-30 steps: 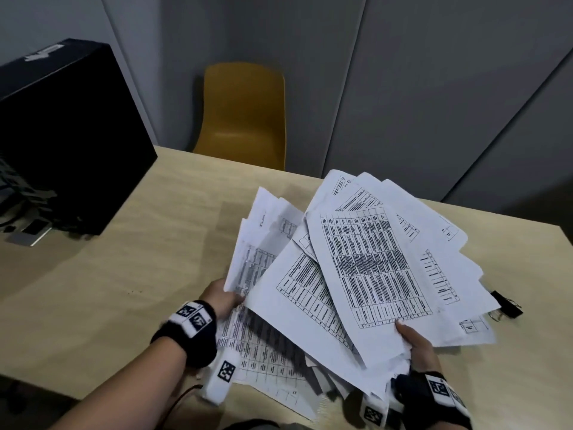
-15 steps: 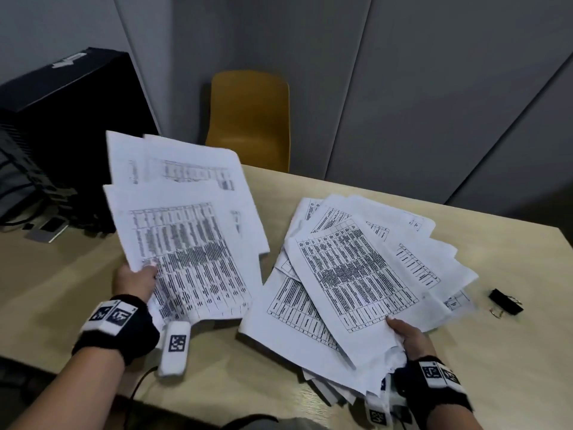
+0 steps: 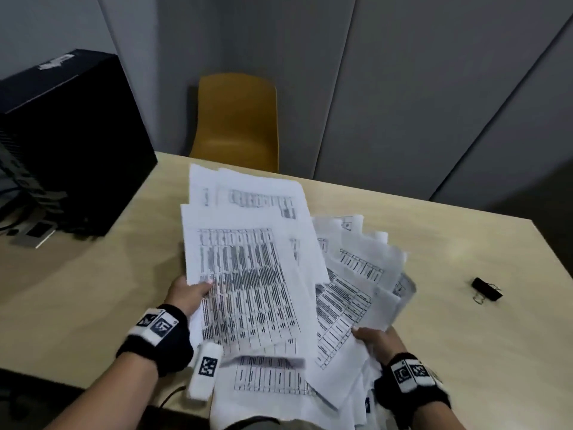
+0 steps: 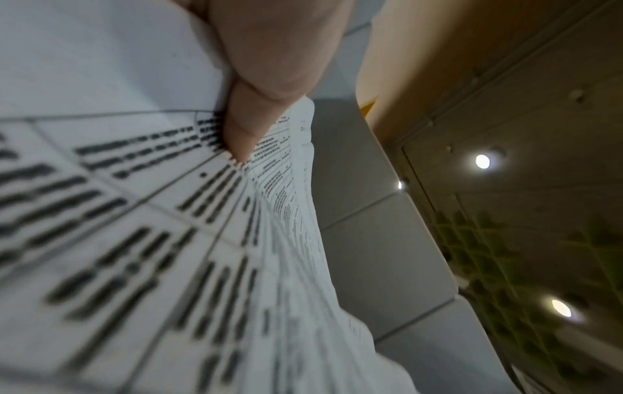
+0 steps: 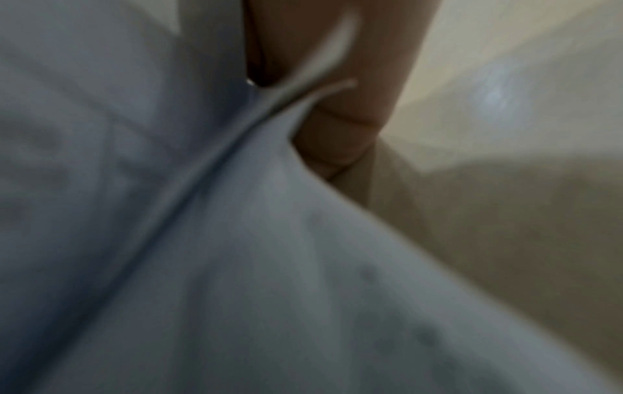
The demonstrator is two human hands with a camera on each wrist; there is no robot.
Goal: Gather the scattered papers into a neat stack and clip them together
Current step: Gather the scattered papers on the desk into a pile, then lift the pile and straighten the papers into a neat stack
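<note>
My left hand (image 3: 193, 293) pinches a bundle of printed white papers (image 3: 248, 274) by its left edge, thumb on top, and holds it raised over the table. In the left wrist view the thumb (image 4: 249, 117) presses on the printed papers (image 4: 134, 226). My right hand (image 3: 376, 338) grips a second, fanned bunch of papers (image 3: 356, 293) at its near edge; in the blurred right wrist view a finger (image 5: 340, 133) curls round the sheets (image 5: 202, 240). The left bundle overlaps the right bunch. A black binder clip (image 3: 486, 289) lies apart on the table to the right.
The light wooden table (image 3: 93, 274) carries a black computer case (image 3: 62, 144) at its back left with a grey adapter (image 3: 32, 235) in front of it. A yellow chair (image 3: 237, 122) stands behind the table against grey wall panels.
My left hand has swung its bundle from the left side back to the right, over the papers held by my right hand. The right bunch has shifted slightly nearer and folded together more.
</note>
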